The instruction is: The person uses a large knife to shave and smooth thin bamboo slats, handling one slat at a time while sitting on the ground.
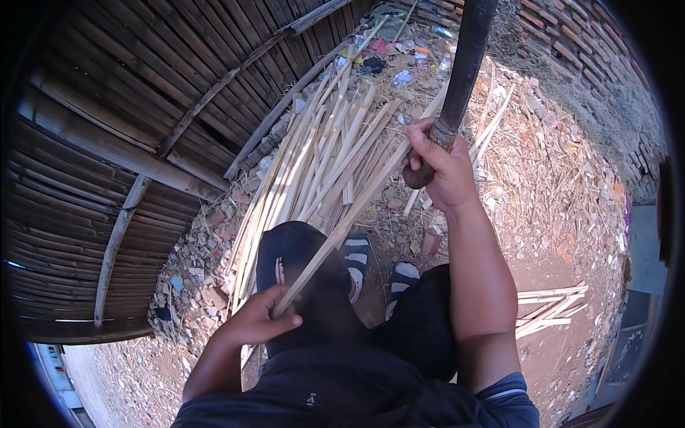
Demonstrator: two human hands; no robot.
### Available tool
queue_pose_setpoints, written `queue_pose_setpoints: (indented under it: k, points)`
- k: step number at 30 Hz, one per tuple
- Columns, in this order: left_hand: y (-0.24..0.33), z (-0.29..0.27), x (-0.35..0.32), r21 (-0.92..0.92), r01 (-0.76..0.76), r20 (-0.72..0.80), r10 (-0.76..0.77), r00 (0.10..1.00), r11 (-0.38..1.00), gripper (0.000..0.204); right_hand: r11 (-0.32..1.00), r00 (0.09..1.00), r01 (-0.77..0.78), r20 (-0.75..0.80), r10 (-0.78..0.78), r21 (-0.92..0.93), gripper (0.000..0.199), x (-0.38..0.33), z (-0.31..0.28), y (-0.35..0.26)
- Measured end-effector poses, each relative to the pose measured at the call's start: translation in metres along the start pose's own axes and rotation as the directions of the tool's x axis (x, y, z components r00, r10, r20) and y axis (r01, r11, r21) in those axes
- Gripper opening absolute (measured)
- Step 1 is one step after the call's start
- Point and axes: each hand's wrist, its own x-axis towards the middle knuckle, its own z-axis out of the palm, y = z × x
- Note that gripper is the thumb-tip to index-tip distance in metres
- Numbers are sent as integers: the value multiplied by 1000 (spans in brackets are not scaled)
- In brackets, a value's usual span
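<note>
Gripping a machete (467,60), my right hand (444,167) is closed; my left hand (258,319) curls round the near end of a bamboo strip (322,254) over my black trouser leg (291,241). This looks like trimming; the next stroke likely calls for holding that strip steady. Beyond, more bamboo strips (289,187) lie piled on rubble (205,267).

One machete (462,78): long dark blade running out at the view's upper edge, knobbed handle (419,175) gripped; tip not visible. One strip (335,239): pale, long, narrow, apparently bamboo or wood, gripped at its near end, slanting up rightward, passing near the handle; contact undetermined.
</note>
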Motion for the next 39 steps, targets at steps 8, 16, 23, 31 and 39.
queue_pose_setpoints:
  k: [8,16,23,31,39]
  points:
    - [9,41,-8,22,146,-251,-136,958,989,20,993,993,-116,-27,117,31,32,26,-41,21]
    - [-8,65,-24,-84,-53,-476,7,880,995,22,985,991,-70,-124,50,-159,33,29,-46,26]
    - [-9,84,-39,-211,-158,-512,28,858,965,28,922,988,-82,-152,26,-378,32,-8,-41,17]
    - [-5,79,-48,-249,-226,-410,109,906,942,24,807,978,-121,-209,-3,-579,36,-11,-55,19]
    - [-28,58,-5,-385,-192,-280,84,956,903,35,499,977,-82,-169,-131,-863,38,-14,-57,2]
